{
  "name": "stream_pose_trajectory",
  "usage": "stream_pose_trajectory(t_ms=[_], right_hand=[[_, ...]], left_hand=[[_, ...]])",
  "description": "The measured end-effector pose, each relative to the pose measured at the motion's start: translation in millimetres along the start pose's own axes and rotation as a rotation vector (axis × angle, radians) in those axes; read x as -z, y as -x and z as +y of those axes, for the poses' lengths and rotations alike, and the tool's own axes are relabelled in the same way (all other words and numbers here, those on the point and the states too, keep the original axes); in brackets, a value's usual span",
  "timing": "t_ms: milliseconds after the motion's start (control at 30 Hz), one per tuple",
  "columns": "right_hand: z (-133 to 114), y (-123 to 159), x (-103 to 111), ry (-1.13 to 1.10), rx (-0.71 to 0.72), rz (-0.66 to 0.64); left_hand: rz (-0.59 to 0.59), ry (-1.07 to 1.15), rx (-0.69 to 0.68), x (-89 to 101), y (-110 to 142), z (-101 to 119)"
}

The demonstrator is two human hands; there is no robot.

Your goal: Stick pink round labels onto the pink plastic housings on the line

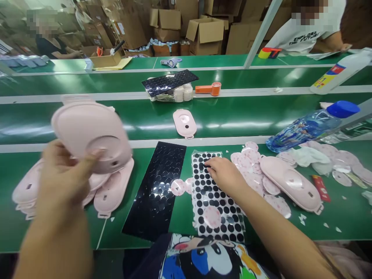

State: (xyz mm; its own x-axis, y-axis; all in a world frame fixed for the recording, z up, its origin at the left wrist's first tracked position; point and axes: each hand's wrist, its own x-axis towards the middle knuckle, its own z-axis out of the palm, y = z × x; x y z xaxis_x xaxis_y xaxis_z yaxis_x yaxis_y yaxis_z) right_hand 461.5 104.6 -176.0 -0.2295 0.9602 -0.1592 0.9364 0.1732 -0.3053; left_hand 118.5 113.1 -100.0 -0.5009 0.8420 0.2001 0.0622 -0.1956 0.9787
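My left hand (65, 174) is closed around a pale pink oval plastic cover (87, 131), raised above a pile of the same pink covers (113, 190) on the green table (58, 217). My right hand (223, 172) rests with its fingers pinched on a sheet of round black stickers (215, 201); the fingertips touch a sticker near the sheet's top. A glossy black sheet (158, 186) lies just left of it. Another pink cover (290, 182) lies to the right of my right hand, among peeled pink round backings (248, 159).
One pink cover (184, 123) sits on the green conveyor belt. A blue-capped water bottle (310, 126) lies at the right. Farther back are a black sheet on a bag (170, 83), an orange tool (209, 89) and cardboard boxes. Other people work across the line.
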Motion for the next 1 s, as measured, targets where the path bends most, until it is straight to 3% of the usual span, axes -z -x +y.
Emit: stream_pose_trajectory(t_ms=[67,167,233,333,500,700,800,933,1000], right_hand=[[-6.1,-11.2,-2.0,0.03,0.028,-0.014],[-12.5,-22.8,-1.2,0.076,0.066,-0.047],[-13.9,-28.8,1.2,0.097,0.088,-0.079],[-12.4,-38.2,4.6,0.102,0.104,-0.144],[-4.6,-47.7,6.3,0.01,0.129,-0.196],[2.3,-29.4,14.6,-0.215,0.105,-0.108],[-9.1,-7.9,24.9,-0.386,0.029,-0.056],[-38.6,21.3,37.5,-0.86,-0.033,-0.063],[-49.5,30.5,41.8,-0.918,-0.04,-0.03]], left_hand=[[-0.088,0.204,0.157,-38.1,31.7,-6.9],[-0.233,0.286,0.546,-76.9,77.0,-28.7],[-0.317,0.297,0.711,-87.8,99.6,-44.9],[-0.379,0.273,0.837,-89.6,118.2,-61.9],[-0.364,0.243,0.873,-81.0,119.0,-68.4],[-0.343,0.27,0.876,-75.0,112.6,-64.8],[-0.328,0.335,0.865,-77.9,117.3,-58.8],[-0.358,0.426,0.805,-86.4,128.5,-44.4],[-0.39,0.45,0.782,-90.4,132.5,-36.6]])
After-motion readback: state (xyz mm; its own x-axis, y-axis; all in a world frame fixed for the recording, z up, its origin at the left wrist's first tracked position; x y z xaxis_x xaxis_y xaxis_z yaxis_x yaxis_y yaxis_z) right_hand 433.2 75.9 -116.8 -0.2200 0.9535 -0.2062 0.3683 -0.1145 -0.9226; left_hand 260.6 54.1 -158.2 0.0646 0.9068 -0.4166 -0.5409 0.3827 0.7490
